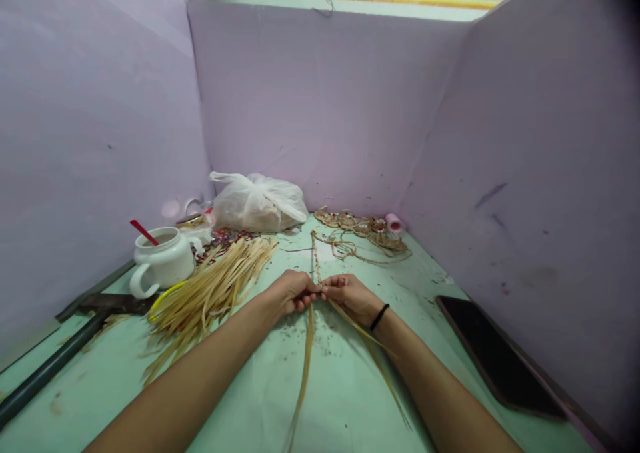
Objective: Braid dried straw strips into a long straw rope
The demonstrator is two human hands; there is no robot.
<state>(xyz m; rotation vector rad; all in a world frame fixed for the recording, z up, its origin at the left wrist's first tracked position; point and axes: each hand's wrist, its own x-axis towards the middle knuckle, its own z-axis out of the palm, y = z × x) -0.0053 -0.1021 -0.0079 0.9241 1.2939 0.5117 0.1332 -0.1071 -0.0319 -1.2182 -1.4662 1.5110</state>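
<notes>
Both hands are working at mid-table: left hand (299,292) is pinching the lower end of a thin straw braid (316,258) between thumb and fingers, right hand (350,296) is gripping it the same way just beside, fingertips nearly meeting. Braid is running straight away from the fingers toward the back of the green tabletop (260,406). Loose straw strands (305,366) are trailing from the grip toward the person, one below the left fingers, others slanting past the right wrist. Right wrist is wearing a black elastic band (380,317). Left side: a straw bundle (220,283) is lying fanned out near the left forearm, partly covering a yellow rim (166,300); behind it a white pot (169,264) is holding a red-handled utensil (144,232), with a hammer (65,352) lying in front. Back: a knotted white plastic bag (260,203) is sitting left of center; a braided straw piece with cords (367,228) is lying right of center, beside a pink spool (395,224). Right side: a black flat device (500,356) (phone or tablet, can't tell) is lying along the purple partition (525,206).
</notes>
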